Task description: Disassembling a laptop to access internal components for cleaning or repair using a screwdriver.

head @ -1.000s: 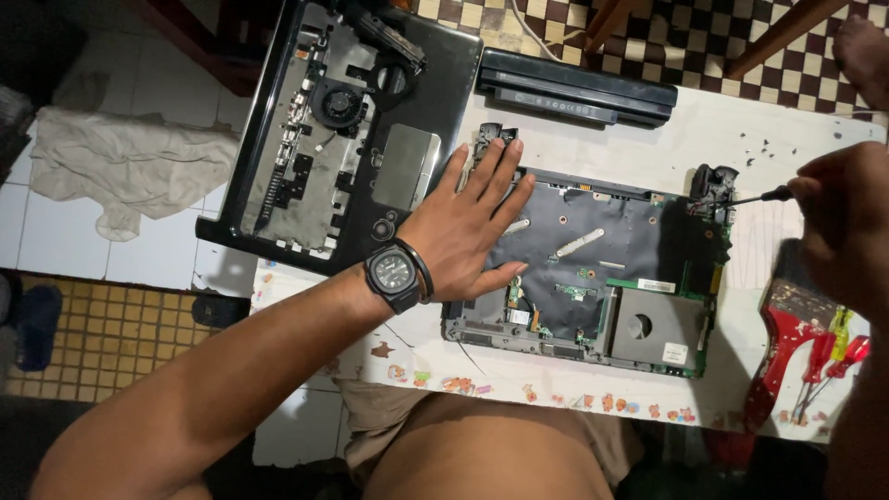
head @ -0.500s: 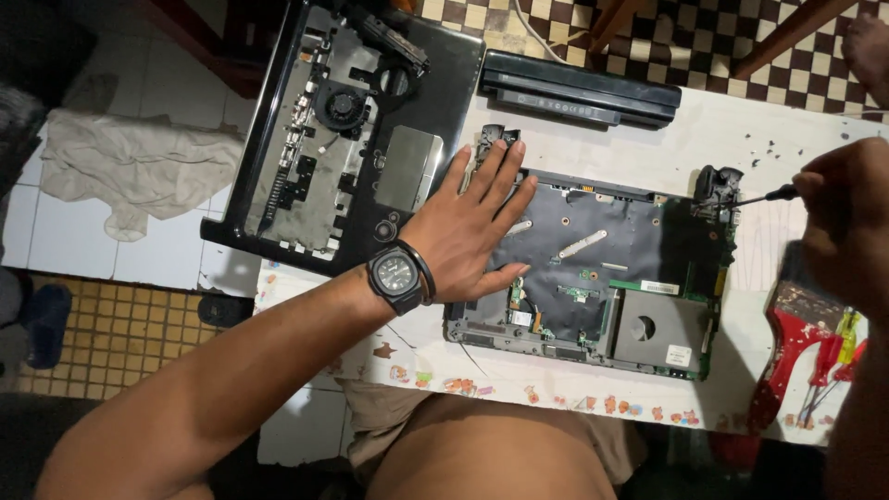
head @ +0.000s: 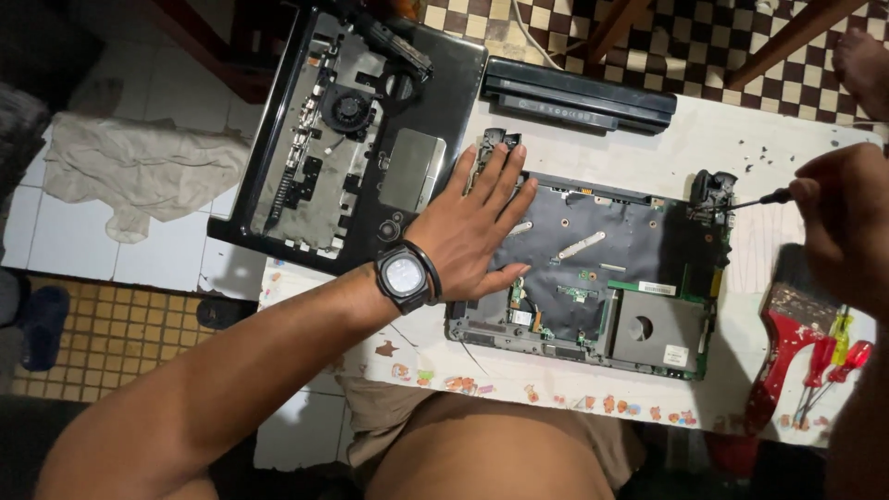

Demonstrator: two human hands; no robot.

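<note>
Head view: left hand [head: 477, 231] lies flat and open on the laptop base [head: 593, 273] on the desk [head: 732, 139]; right hand [head: 847, 222] is closed around a screwdriver [head: 761, 198] at its hinge corner. I judge the base stiff but fragile, best held by its edges.

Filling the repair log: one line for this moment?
left hand: flat on laptop base | right hand: holds screwdriver, tip at hinge corner

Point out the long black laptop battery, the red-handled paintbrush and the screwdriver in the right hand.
Long black laptop battery [head: 579, 95]: head view, middle of its top face.
Red-handled paintbrush [head: 780, 344]: head view, red handle.
Slim black screwdriver [head: 755, 200]: head view, metal shaft.
</note>
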